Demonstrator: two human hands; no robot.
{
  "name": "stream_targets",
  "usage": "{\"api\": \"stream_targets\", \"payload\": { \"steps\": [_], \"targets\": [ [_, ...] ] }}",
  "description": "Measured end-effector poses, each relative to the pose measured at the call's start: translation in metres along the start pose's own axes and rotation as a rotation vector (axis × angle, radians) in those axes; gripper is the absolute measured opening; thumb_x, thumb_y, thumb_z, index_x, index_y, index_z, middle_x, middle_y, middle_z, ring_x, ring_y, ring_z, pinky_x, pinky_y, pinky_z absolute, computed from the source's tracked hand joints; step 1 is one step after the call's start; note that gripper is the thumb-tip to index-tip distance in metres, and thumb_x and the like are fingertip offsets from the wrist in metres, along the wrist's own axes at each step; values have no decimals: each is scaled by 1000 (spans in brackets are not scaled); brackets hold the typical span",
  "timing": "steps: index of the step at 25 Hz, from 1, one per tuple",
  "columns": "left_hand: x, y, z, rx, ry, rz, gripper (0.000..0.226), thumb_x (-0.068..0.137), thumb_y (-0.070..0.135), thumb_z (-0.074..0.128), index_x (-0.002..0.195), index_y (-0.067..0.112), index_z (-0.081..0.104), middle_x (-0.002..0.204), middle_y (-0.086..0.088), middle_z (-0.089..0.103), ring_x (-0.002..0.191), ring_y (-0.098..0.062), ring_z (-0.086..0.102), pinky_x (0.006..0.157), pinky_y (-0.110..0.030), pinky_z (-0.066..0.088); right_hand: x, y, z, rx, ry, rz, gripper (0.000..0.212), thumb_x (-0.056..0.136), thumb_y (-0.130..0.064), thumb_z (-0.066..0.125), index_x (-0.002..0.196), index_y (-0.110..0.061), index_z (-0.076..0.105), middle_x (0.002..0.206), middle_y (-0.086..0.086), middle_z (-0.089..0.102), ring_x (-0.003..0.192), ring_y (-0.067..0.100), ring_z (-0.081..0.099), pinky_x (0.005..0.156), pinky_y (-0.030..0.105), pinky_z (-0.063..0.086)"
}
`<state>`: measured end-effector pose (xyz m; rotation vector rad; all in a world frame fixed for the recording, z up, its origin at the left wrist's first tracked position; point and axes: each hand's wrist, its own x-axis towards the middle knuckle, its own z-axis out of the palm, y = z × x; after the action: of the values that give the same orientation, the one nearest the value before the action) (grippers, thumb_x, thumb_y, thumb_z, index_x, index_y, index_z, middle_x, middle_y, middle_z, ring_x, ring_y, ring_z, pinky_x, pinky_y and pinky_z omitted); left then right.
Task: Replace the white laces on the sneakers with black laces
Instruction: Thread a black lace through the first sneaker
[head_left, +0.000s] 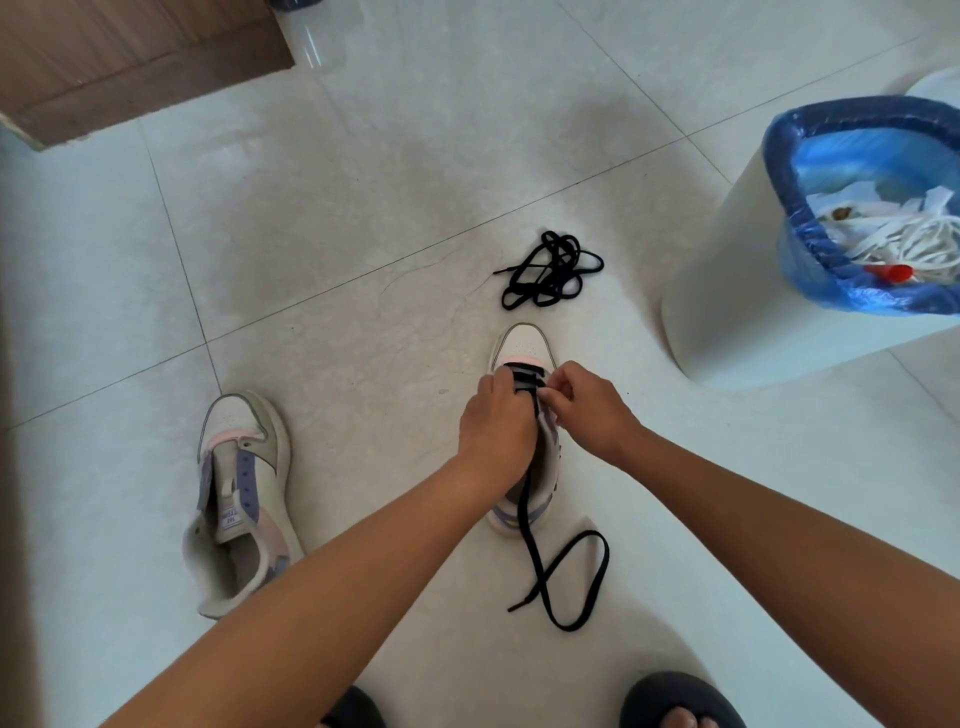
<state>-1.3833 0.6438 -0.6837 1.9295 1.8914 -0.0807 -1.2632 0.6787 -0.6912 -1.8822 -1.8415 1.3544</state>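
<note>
While both hands work at right sneaker (524, 345) on tiled floor (363, 208): left hand (496, 426) curled over upper, gripping it; right hand (584, 402) pinching black lace (545, 571) at eyelets. Lace crosses front eyelets, free end trails near, looped on floor. Second black lace (550, 270) bundled just beyond toe. Left sneaker (239, 499) unlaced, well apart at left. White bin (727, 291), blue liner, far right; white laces (904, 241) inside. Wooden door (130, 57) far left. Dark slippers (680, 701) at near edge.
</note>
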Motion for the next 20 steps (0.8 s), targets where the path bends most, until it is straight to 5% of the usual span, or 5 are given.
{"api": "stream_targets", "payload": {
  "steps": [5, 12, 18, 20],
  "targets": [
    [5, -7, 6, -3, 79, -26, 25, 94, 24, 47, 113, 10, 56, 122, -10, 41, 111, -26, 41, 83, -29, 34, -18, 1, 7, 118, -28, 85, 29, 92, -34, 52, 110, -17, 38, 76, 4, 56, 70, 19, 55, 67, 34, 48],
    [7, -10, 12, -69, 80, 3, 23, 93, 29, 50, 101, 13, 63, 119, -8, 38, 111, -27, 35, 81, -28, 28, -32, 4, 9, 197, -43, 8, 21, 89, -19, 56, 97, -18, 36, 59, -5, 41, 55, 12, 36, 55, 33, 37],
    [-13, -16, 14, -193, 284, 92, 11, 73, 15, 55, 70, 7, 62, 81, -13, 51, 73, -33, 48, 61, -34, 34, -40, -8, 23, 241, 44, 36, 27, 87, -8, 49, 77, -22, 29, 65, -1, 38, 57, 15, 32, 53, 34, 38],
    [-22, -17, 19, -272, 247, 69, 17, 79, 14, 49, 76, 5, 64, 84, -12, 53, 78, -31, 47, 65, -37, 39, -42, -10, 27, 221, 64, 44, 26, 87, -6, 47, 77, -21, 28, 66, -1, 38, 56, 13, 31, 51, 29, 35]
  ]
}}
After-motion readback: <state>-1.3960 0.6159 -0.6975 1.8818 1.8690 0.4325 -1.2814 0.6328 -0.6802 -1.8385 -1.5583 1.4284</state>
